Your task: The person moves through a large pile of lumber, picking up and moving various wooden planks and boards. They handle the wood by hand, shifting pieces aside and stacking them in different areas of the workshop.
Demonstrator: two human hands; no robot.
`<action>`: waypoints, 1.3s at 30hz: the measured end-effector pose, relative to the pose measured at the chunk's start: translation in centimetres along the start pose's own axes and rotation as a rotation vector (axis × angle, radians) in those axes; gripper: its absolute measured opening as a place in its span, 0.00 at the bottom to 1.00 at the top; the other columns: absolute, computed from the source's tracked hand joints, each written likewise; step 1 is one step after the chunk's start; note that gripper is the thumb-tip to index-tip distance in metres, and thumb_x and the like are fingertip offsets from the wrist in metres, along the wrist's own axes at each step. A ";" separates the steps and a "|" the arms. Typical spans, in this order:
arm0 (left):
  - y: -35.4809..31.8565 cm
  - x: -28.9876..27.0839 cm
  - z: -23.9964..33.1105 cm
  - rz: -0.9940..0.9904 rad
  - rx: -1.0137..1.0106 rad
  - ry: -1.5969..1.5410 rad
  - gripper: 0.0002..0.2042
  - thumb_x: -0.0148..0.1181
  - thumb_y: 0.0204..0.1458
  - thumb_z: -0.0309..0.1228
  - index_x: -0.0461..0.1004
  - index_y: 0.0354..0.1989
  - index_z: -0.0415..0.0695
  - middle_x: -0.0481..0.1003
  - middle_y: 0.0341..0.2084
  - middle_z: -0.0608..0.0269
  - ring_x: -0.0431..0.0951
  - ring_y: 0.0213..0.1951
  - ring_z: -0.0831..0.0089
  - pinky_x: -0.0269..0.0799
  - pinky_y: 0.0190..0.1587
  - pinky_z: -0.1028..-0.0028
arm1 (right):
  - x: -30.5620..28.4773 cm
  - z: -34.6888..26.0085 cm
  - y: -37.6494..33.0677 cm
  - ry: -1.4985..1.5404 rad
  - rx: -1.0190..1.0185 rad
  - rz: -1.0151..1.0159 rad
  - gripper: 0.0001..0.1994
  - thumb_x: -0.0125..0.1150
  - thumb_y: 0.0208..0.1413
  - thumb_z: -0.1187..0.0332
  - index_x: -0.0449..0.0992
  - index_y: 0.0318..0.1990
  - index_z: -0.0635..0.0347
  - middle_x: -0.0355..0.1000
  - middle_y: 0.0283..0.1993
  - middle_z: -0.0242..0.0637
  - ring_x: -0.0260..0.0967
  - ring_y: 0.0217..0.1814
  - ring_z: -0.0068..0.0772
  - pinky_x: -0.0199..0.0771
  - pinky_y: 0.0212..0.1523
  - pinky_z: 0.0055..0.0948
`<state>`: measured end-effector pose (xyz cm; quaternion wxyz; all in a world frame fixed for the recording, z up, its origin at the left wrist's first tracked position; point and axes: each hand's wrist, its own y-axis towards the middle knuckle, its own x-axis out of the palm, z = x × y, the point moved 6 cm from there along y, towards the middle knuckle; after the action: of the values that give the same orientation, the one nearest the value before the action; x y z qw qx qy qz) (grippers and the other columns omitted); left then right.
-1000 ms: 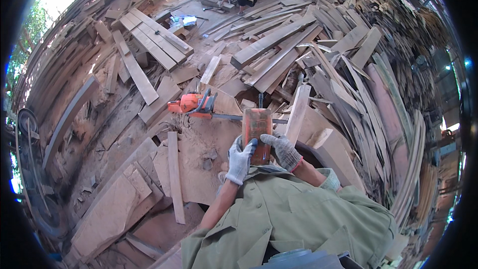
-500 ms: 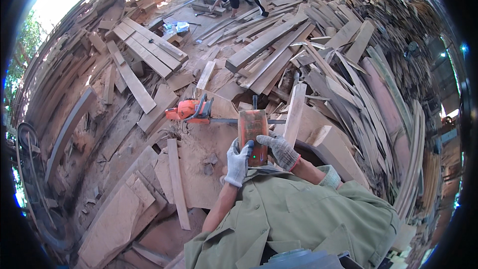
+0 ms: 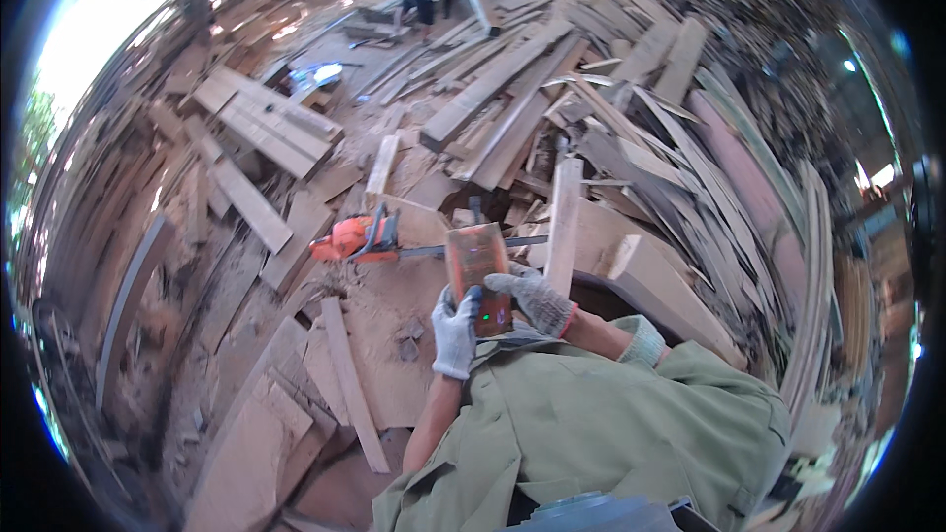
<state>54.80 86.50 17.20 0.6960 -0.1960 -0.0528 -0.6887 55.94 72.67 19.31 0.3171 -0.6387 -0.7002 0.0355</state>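
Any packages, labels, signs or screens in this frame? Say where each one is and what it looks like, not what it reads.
None that can be made out: no package, sign, label or screen.
Closest candidate: a small green dot low on the reddish-brown wooden block, held upright between the left hand and right hand, both in grey gloves; too small to identify.

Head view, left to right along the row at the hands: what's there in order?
Orange chainsaw → left hand → reddish-brown wood block held in both hands → right hand → pale upright plank → pale squared beam.
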 end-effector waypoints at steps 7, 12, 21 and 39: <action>0.5 0.2 -0.2 -0.062 0.000 -0.168 0.12 0.59 0.56 0.30 0.73 0.44 0.37 0.76 0.36 0.66 0.72 0.33 0.82 0.71 0.37 0.79 | -0.2 0.1 0.3 -0.086 0.012 0.040 0.18 0.62 0.54 0.68 0.72 0.53 0.61 0.74 0.44 0.33 0.72 0.44 0.25 0.73 0.47 0.25; 0.5 0.0 -0.3 -0.029 -0.025 -0.091 0.11 0.61 0.55 0.30 0.73 0.44 0.37 0.75 0.35 0.68 0.71 0.32 0.84 0.69 0.35 0.81 | -2.1 1.4 1.1 0.043 -0.006 0.062 0.16 0.59 0.57 0.66 0.72 0.52 0.61 0.74 0.45 0.35 0.71 0.47 0.25 0.71 0.51 0.28; 0.7 -5.1 -0.6 0.235 -0.010 -0.254 0.10 0.62 0.53 0.27 0.73 0.42 0.40 0.75 0.34 0.70 0.71 0.31 0.85 0.67 0.34 0.82 | -12.0 6.3 -5.0 0.306 0.571 0.022 0.11 0.51 0.60 0.60 0.74 0.41 0.55 0.75 0.34 0.35 0.73 0.36 0.31 0.73 0.42 0.33; -1.4 -16.5 -2.6 0.585 -0.023 -0.109 0.13 0.62 0.54 0.37 0.73 0.38 0.40 0.73 0.29 0.67 0.71 0.30 0.79 0.68 0.31 0.76 | -18.0 9.8 -16.3 0.071 0.624 0.374 0.06 0.53 0.55 0.70 0.74 0.28 0.58 0.71 0.23 0.33 0.67 0.20 0.27 0.69 0.22 0.27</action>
<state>52.14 101.10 9.43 0.8590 -0.2474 -0.0237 -0.4477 36.66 56.73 11.78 0.5089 -0.6289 -0.5153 0.2826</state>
